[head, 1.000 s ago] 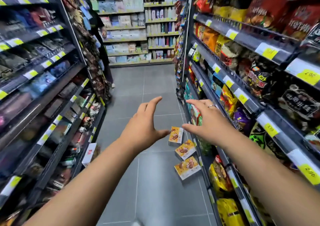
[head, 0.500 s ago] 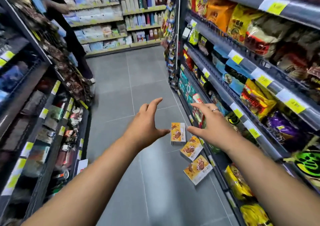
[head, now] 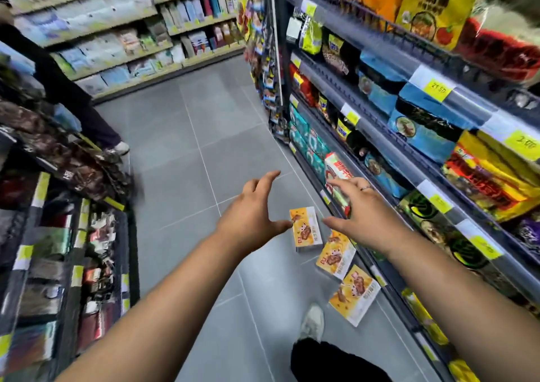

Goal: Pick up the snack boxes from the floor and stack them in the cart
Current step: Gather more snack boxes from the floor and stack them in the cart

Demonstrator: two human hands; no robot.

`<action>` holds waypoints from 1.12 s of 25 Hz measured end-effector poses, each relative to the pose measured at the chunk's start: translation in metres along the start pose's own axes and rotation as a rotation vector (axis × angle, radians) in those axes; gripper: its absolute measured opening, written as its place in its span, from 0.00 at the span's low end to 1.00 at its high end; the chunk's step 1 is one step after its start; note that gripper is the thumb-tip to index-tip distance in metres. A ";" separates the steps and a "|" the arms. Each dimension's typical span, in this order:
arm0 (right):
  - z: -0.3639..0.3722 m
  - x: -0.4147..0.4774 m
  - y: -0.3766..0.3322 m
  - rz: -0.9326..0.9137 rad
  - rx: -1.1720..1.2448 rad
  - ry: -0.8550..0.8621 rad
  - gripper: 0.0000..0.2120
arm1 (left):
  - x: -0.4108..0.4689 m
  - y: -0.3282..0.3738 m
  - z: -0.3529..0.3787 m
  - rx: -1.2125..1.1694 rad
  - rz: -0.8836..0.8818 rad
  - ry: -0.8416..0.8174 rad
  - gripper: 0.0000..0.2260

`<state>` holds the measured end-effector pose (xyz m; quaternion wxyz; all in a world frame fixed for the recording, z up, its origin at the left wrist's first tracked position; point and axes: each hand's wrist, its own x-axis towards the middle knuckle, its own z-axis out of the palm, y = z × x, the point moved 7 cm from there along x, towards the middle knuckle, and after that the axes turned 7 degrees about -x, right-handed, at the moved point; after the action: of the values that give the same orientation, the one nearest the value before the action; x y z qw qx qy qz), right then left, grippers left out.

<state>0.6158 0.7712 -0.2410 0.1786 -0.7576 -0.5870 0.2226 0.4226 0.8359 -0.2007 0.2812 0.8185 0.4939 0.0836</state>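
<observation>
Head camera looks down a shop aisle; the left hand (head: 251, 221) and the right hand (head: 362, 221) reach forward with fingers spread and thumbs wide, each holding nothing; they frame the farthest snack box (head: 305, 229) between them, which reads as a two-handed reach set to close on its long sides, though neither hand touches it and both seem well above the floor; the middle snack box (head: 336, 254) lies just beside the first, one corner hidden under the right wrist; the nearest snack box (head: 355, 294) lies against or just beside that one, which of the two cannot be told; all three lie flat, face up, in a loose row along the foot of the right-hand shelving (head: 409, 136), probably where they fell; no cart is in view, so the stacking looks not yet begun; the floor (head: 181, 177) is smooth grey tile, so a flat box offers little edge for fingers, and tipping it up may help; the person's pale shoe (head: 312, 321) stands near the nearest box; the left-hand shelving (head: 58, 235) is blurred; another person (head: 67, 95) in dark clothes stands far left.
</observation>
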 end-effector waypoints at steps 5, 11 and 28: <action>0.017 0.094 0.025 0.076 -0.002 -0.029 0.35 | 0.104 -0.025 0.018 -0.009 -0.025 -0.085 0.42; 0.071 0.171 0.080 0.211 0.072 -0.076 0.34 | 0.210 -0.073 0.074 -0.003 -0.067 -0.249 0.42; 0.374 0.321 0.251 0.773 0.082 -0.167 0.50 | 0.459 -0.279 0.338 0.174 0.087 -0.715 0.43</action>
<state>0.6830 1.0235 -0.7287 0.0634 -0.8943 -0.2616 0.3574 0.5787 1.2000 -0.6968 0.3616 0.8371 0.3343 -0.2381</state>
